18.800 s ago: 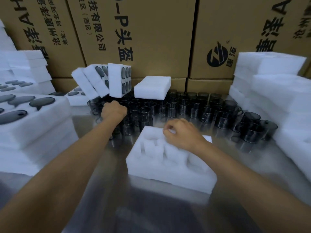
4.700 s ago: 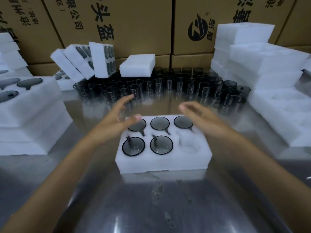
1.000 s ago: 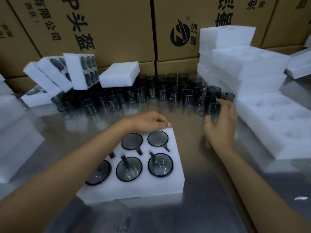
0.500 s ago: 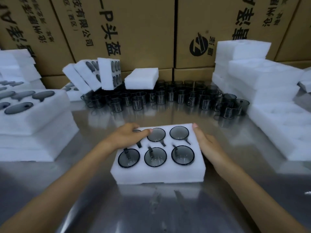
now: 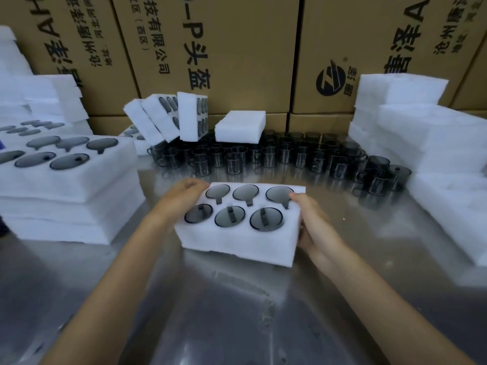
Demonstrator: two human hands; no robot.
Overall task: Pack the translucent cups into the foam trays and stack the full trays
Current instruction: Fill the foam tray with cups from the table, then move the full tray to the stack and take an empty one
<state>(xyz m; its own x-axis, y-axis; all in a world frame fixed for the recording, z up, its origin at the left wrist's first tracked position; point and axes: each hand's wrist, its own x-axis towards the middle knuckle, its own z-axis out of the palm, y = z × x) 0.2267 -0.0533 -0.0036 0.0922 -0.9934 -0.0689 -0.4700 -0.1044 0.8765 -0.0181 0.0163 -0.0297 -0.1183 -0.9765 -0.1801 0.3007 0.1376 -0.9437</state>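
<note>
Spreading under everything I see the steel table (image 5: 237,312); on it the full foam tray (image 5: 237,241), six translucent cups (image 5: 266,219) seated inside. My left hand (image 5: 179,198) and right hand (image 5: 313,225) clasp its two ends, fingers curled around the foam.

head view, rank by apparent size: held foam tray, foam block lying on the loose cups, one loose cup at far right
1. held foam tray, nearest the camera, so partly perspective
2. foam block
3. loose cup, plainly smallest
</note>
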